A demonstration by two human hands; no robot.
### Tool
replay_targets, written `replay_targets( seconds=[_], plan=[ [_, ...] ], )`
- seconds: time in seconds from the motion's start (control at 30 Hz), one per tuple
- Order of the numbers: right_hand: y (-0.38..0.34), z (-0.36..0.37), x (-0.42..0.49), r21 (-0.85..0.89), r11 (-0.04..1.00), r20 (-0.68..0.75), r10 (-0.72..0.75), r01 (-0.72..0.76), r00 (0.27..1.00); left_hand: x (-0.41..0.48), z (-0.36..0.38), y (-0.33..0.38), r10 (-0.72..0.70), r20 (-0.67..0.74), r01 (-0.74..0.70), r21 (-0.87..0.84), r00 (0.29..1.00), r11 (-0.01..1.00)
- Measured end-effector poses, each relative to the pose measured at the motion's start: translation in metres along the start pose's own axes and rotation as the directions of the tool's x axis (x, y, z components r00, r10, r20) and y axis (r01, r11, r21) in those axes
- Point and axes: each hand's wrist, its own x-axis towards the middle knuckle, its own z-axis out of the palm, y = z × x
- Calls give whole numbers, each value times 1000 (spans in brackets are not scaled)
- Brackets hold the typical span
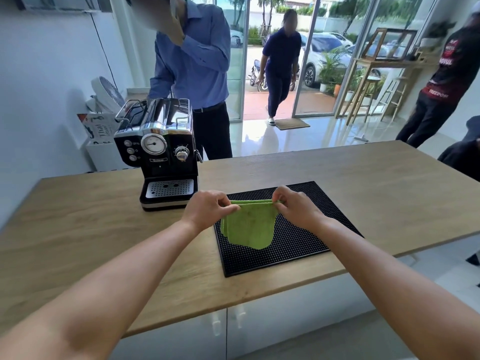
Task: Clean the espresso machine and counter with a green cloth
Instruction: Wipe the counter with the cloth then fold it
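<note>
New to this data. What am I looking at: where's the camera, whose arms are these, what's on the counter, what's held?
There is no robot here. A person works with bare hands, and the one picture comes from a wide-angle camera worn on that person's head, looking forward and down. So the two forearms reaching in from the bottom are the wearer's own. The left hand and right hand each pinch a top corner of a folded green cloth, which hangs between them over a black studded rubber mat. The mat lies on a light wooden counter. Left of the mat stands a black and chrome espresso machine with a round gauge. The cloth touches neither machine nor bare counter at this moment.
</note>
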Motion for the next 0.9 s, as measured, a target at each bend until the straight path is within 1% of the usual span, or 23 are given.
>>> replay_targets(
  seconds=[0.17, 0.23, 0.3, 0.37, 0.5, 0.57, 0.7, 0.8, 0.9],
  plan=[
    [1, 4, 24, -30, 999, 43, 16, -15, 999, 5, 1, -8, -46, 53, 45, 11, 998, 999],
    [-1, 6, 35, -32, 999, 54, 34, -32, 998, 9, 3, -13, -42, 85, 36, 66, 995, 997],
    [-4, 9, 47, -69, 997, 50, 34, -30, 998, 15, 3, -16, -40, 89, 26, 154, 995, 988],
    [-8, 11, 58, -74, 997, 18, 26, -25, 999, 22, 2, -17, -50, 46, 40, 207, 998, 978],
    [-14, 13, 74, -67, 998, -106, 1, -8, 994, 33, -1, -15, -61, -79, 75, 187, 995, 979],
    [-10, 18, 72, -75, 997, -127, -21, 11, 992, 30, 3, -16, -38, -92, 54, 179, 995, 982],
    [13, 47, 44, -156, 985, -50, -84, 76, 995, -2, 33, -26, 5, 45, -15, 222, 999, 975],
    [36, 78, 14, -194, 973, 47, -116, 123, 992, -32, 63, -36, 32, 144, -65, 234, 989, 970],
    [53, 101, -15, -243, 961, 94, -112, 132, 989, -54, 87, -42, 94, 192, -136, 220, 977, 966]
  ],
)
